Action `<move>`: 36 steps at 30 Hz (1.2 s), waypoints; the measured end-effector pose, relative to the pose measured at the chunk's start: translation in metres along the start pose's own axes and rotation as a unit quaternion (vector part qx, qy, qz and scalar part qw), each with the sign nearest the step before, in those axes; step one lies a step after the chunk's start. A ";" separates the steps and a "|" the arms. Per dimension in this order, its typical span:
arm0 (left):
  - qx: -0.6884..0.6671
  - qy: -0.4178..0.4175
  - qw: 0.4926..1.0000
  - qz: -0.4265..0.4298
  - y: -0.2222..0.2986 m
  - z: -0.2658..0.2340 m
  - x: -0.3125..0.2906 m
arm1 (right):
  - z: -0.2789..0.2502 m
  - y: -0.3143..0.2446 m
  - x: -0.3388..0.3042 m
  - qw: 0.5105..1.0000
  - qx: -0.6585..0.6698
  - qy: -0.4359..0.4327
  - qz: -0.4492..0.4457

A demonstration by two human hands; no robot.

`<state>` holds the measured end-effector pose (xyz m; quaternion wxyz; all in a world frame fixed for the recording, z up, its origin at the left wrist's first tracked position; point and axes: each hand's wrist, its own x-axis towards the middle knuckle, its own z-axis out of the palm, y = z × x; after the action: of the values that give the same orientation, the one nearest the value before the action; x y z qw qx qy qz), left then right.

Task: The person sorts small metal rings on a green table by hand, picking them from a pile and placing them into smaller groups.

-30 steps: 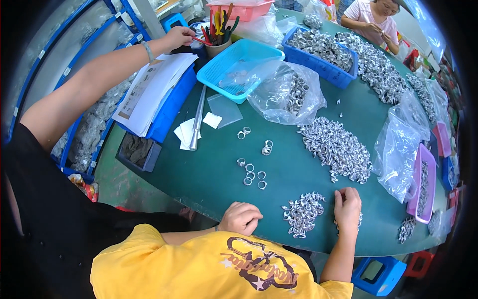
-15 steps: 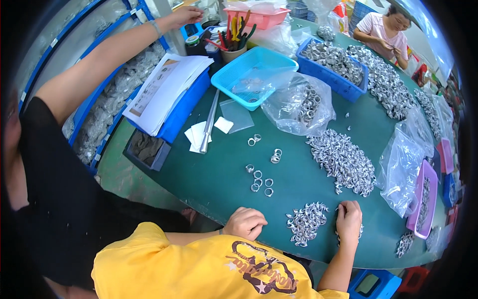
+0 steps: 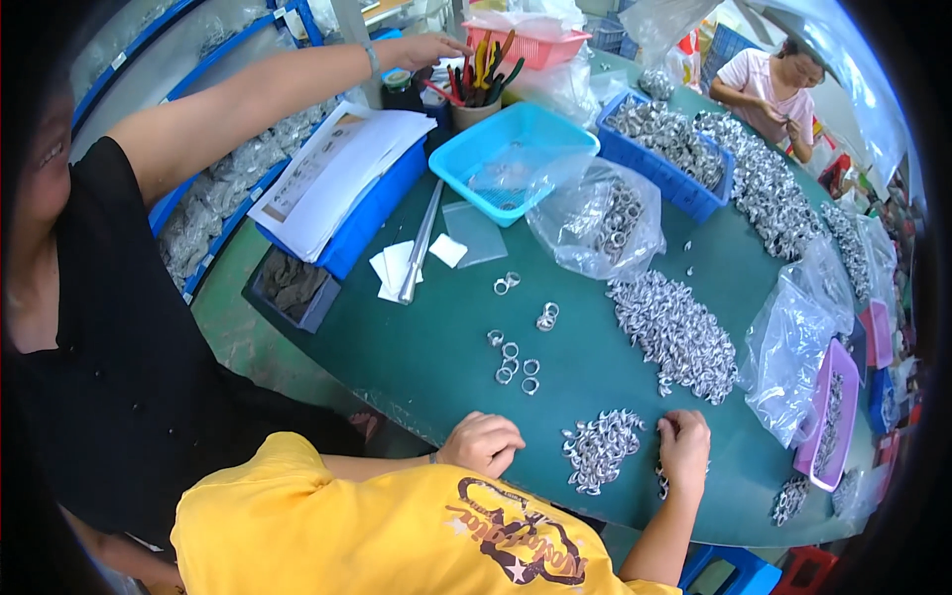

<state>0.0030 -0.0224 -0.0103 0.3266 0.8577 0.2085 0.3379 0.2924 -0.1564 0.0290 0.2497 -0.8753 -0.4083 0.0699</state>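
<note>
My left hand (image 3: 483,443) rests at the near table edge with its fingers curled in; nothing shows in it. Farther right, my right hand (image 3: 684,446) is bent down over a few small curved silver metal pieces (image 3: 661,483). Its fingers are pressed together at the table, and their tips are partly hidden. Between my hands lies a small heap of the same silver pieces (image 3: 602,451). Beyond it spreads a larger heap (image 3: 674,332). Several silver rings (image 3: 509,364) stand in loose groups left of the heaps.
At my left, a person in black (image 3: 129,327) stretches an arm toward a pot of pliers (image 3: 478,111). Behind the rings are a tapered metal rod (image 3: 420,248), a turquoise basket (image 3: 456,178) and a bag of rings (image 3: 595,248). Another person (image 3: 773,89) sits across the table.
The standing person's hand has moved right, toward the pliers pot, and their body leans further in. The view has shifted slightly. Both my hands stay in about the same places.
</note>
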 end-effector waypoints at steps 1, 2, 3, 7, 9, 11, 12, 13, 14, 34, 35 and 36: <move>-0.004 -0.001 1.000 -0.005 0.000 0.001 0.000 | -0.002 0.001 -0.001 1.000 0.003 -0.010 0.002; -0.006 -0.004 1.000 -0.002 0.000 0.002 0.000 | -0.004 0.003 -0.002 1.000 0.007 -0.021 0.004; -0.008 -0.002 1.000 0.000 0.001 0.005 0.001 | -0.006 0.005 -0.002 0.999 0.010 -0.032 0.007; -0.007 -0.008 1.000 -0.013 0.002 0.005 0.000 | -0.002 0.009 -0.001 1.000 0.005 -0.021 -0.003; -0.009 -0.007 1.000 -0.020 0.002 0.004 -0.002 | 0.000 0.003 -0.001 1.000 -0.004 -0.020 -0.001; -0.007 -0.005 1.000 -0.028 0.003 -0.001 -0.004 | 0.002 -0.002 0.000 1.000 -0.003 -0.021 -0.009; -0.008 -0.005 1.000 -0.027 0.001 -0.002 -0.004 | 0.003 -0.002 0.000 1.000 0.003 -0.019 -0.004; -0.009 -0.003 1.000 -0.025 0.001 -0.002 -0.004 | 0.004 0.000 -0.002 1.000 0.008 -0.018 0.001; -0.010 -0.001 1.000 -0.023 0.000 -0.003 -0.004 | 0.006 0.000 -0.002 1.000 0.014 -0.017 0.006; 0.001 -0.034 0.999 -0.013 -0.005 0.006 -0.003 | 0.018 0.011 0.003 0.998 -0.052 -0.039 0.001; 0.004 -0.030 0.999 -0.014 -0.006 0.005 -0.002 | 0.020 0.009 0.004 0.998 -0.046 -0.036 0.000; 0.008 -0.030 0.999 -0.012 -0.007 0.004 -0.002 | 0.022 0.008 0.003 0.999 -0.041 -0.034 -0.002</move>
<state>0.0032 -0.0201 -0.0184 0.3295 0.8677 0.2117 0.3061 0.2928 -0.1498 0.0065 0.1993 -0.8809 -0.4212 0.0826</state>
